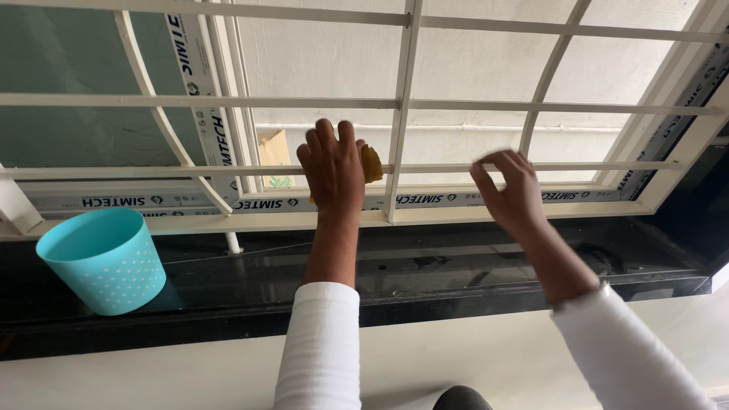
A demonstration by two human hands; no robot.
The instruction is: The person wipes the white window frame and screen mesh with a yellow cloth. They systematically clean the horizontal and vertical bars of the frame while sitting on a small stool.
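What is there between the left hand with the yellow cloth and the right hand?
In the head view, one upright white bar of the window grille stands between the left hand, which holds the yellow cloth, and the right hand.

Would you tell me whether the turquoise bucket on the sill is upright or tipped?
Upright: the turquoise bucket stands on its base on the black sill, rim facing up.

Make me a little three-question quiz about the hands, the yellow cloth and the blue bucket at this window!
1. True or false: the left hand presses a yellow cloth against the window grille.
2. What does the right hand touch? A) the turquoise bucket B) a horizontal grille bar C) the yellow cloth
3. Fill in: the bucket stands on the black ____.

Key: 1 true; 2 B; 3 sill.
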